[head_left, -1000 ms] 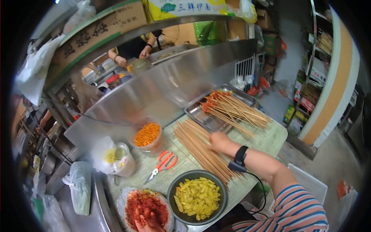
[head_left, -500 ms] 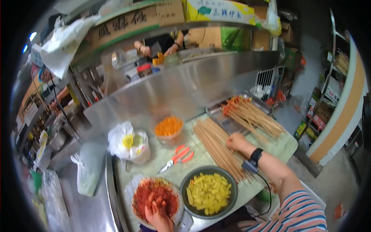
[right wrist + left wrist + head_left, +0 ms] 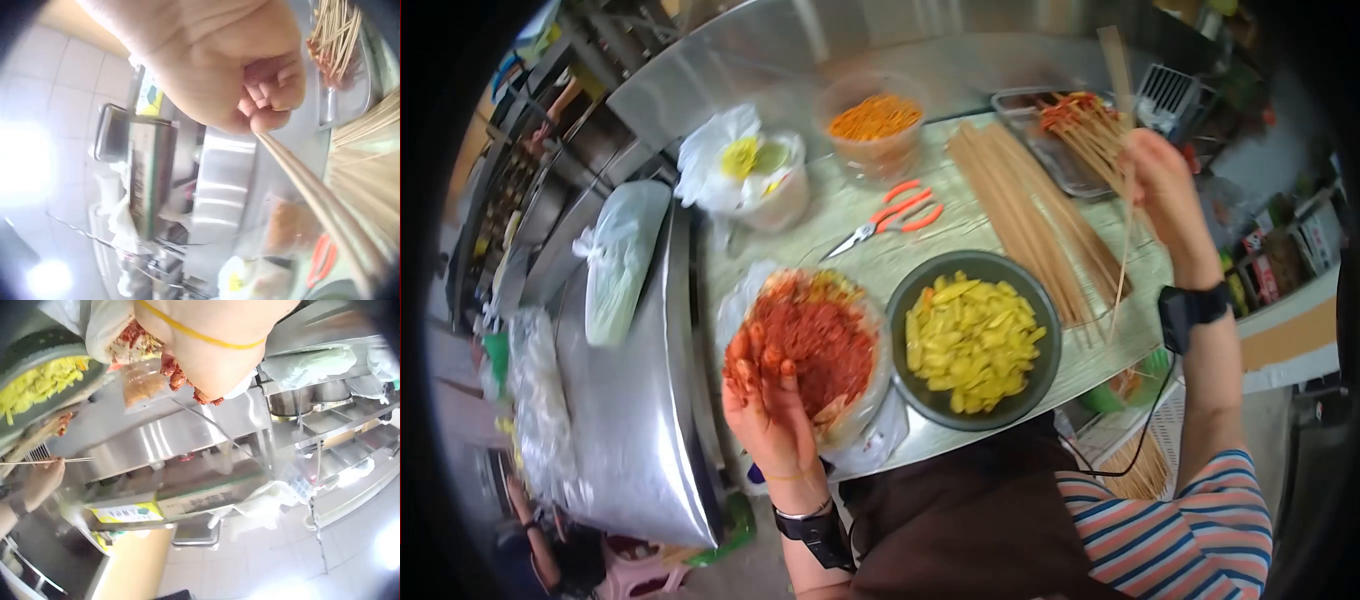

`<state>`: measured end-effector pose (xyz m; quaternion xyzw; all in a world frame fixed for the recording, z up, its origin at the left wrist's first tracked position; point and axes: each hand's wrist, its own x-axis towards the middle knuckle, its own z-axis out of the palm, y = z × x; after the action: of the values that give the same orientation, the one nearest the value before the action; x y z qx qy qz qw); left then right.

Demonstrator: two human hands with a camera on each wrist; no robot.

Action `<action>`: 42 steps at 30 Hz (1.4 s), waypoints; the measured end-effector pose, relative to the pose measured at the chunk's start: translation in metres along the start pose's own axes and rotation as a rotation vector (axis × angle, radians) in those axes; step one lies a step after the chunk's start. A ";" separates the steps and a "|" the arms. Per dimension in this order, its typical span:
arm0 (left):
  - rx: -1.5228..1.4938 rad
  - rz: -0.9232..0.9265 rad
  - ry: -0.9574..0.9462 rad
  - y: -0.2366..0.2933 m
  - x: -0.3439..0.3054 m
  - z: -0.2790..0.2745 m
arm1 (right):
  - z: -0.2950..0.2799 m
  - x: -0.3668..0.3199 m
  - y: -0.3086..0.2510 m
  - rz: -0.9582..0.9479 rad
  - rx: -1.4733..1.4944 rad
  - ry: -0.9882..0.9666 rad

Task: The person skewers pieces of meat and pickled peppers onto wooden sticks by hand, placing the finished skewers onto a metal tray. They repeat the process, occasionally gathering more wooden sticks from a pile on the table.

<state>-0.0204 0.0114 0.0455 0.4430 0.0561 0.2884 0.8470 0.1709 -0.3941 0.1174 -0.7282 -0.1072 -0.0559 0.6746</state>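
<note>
Right hand (image 3: pixel 1168 190) pinches thin sticks (image 3: pixel 312 207); red-smeared left hand (image 3: pixel 772 415), fingers relaxed, is over red paste (image 3: pixel 830 345)

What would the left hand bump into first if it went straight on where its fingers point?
Probably the white tub with the plastic bag, past the red mix. But the left hand may be high enough to clear it; the height is unclear.

Thin, pale wooden skewers (image 3: pixel 1116 70) – raised, nearly upright, near the right edge of the tabletop (image 3: pixel 840 205); lumpy red paste (image 3: pixel 825 345) – in a plastic-lined container (image 3: pixel 882 350), near-left corner
</note>
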 end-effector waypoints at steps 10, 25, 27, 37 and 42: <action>0.786 -0.024 -0.092 0.016 0.001 -0.024 | 0.101 -0.103 0.008 -0.101 0.201 0.038; 1.896 0.350 -0.467 0.003 0.021 -0.029 | 0.094 -0.131 0.012 0.229 0.216 -0.288; 1.940 0.379 -0.498 -0.004 0.024 -0.031 | 0.095 -0.131 0.011 0.223 0.189 -0.276; 1.611 0.235 -0.391 0.002 0.032 -0.043 | 0.089 -0.132 0.010 0.248 0.176 -0.272; 0.721 -0.297 -0.193 0.017 0.034 -0.042 | 0.093 -0.131 0.006 0.264 0.151 -0.261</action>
<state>-0.0141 0.0677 0.0388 0.7240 0.1372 0.0819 0.6711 0.0392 -0.3130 0.0741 -0.6842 -0.1011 0.1360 0.7093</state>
